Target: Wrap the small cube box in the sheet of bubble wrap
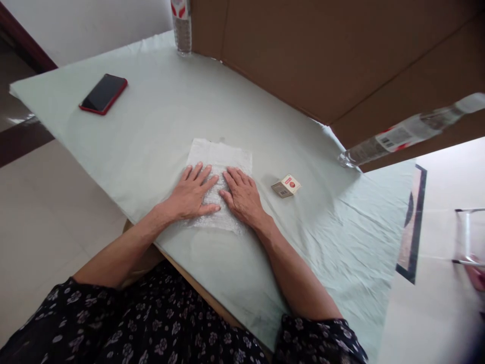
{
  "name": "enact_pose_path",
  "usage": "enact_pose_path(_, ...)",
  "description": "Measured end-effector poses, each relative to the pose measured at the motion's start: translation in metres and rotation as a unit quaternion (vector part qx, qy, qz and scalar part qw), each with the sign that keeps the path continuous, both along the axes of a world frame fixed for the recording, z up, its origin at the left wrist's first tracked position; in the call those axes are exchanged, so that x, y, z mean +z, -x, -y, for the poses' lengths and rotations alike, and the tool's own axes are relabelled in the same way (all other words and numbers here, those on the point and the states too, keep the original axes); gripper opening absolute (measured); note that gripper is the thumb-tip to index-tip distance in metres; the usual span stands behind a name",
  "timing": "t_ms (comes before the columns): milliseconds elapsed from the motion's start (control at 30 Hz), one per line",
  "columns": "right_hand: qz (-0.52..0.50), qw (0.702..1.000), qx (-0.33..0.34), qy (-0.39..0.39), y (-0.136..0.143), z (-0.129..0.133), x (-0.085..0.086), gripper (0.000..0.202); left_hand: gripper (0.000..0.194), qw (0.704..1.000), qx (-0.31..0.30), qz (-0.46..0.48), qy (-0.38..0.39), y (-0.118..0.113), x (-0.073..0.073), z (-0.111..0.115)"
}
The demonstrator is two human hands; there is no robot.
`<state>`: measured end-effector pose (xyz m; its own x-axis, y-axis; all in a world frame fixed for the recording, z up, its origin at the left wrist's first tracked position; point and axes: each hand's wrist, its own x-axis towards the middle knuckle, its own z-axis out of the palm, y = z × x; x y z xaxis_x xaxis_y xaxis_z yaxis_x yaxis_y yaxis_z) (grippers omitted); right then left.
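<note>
A white, crinkled sheet that looks like bubble wrap (222, 154) lies flat on the pale green tablecloth (151, 126). My left hand (191, 194) rests palm down on its left side with the fingers spread. On the right side of the sheet lies my right hand (242, 197), also palm down, fingers stretched out and a little apart. Neither hand grips anything. To the right of my right hand, apart from it, sits a small cream box (287, 186) with a red mark. Whatever is under my palms is hidden.
A phone with a red edge (103, 94) lies at the far left of the table. Large brown cardboard (322, 55) stands at the back, with a clear bottle (183, 30) by its left end and another bottle (409, 132) by its right end.
</note>
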<state>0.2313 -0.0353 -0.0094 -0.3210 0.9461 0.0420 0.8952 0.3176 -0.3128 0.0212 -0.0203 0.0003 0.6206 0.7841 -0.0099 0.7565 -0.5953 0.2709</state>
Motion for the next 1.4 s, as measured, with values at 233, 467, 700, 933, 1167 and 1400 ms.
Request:
enact_pose_path(233, -0.076, 0.992, -0.004, -0.097, -0.018, 0.000, 0.000, 0.042, 0.087, 1.000, 0.008, 0.024, -0.018, 0.010, -0.006, 0.005)
enact_pose_path(467, -0.158, 0.939, -0.178, -0.248, -0.098, 0.006, 0.015, 0.030, 0.062, 0.985, 0.047, 0.145, -0.077, 0.019, -0.013, 0.001)
enact_pose_path(700, -0.281, 0.887, -0.331, -0.157, -0.133, 0.016, -0.017, 0.053, 0.033, 0.978, -0.071, 0.185, -0.066, 0.016, -0.009, 0.001)
enact_pose_path(933, -0.303, 0.902, -0.273, -0.139, -0.129, 0.017, -0.022, 0.076, 0.054, 0.979, -0.108, 0.172, -0.013, 0.012, -0.009, 0.004)
enact_pose_path(1167, -0.297, 0.901, -0.302, -0.094, -0.131, 0.018, -0.018, 0.063, 0.038, 0.960, 0.045, 0.266, -0.071, 0.031, -0.016, -0.007)
enact_pose_path(1400, -0.330, 0.902, -0.250, -0.120, -0.087, 0.022, 0.013, 0.050, 0.043, 0.982, 0.029, 0.185, -0.028, 0.029, -0.012, -0.007)
